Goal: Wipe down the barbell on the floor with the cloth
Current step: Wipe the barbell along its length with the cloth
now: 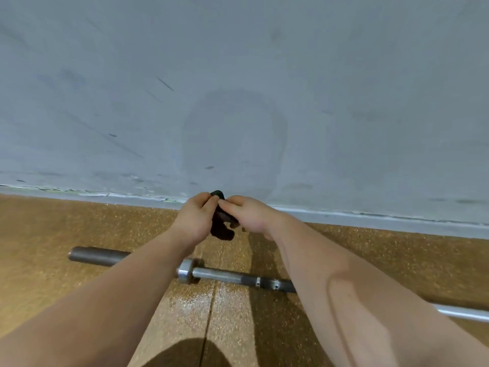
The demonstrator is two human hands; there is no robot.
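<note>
Hands, left [194, 218] and right [252, 215], pinch cloth [222, 230] clear of barbell [217, 274].

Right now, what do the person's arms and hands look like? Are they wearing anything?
Nothing at all. The left arm and right arm are bare as far up as the picture shows: no sleeves. The left hand and right hand have no gloves, and no watch, bracelet or ring shows.

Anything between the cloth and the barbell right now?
Nothing visible. The left hand and right hand hold the cloth clear of the barbell, which lies on the floor closer to the person. Only the person's own forearms cross over it in this view.
</note>
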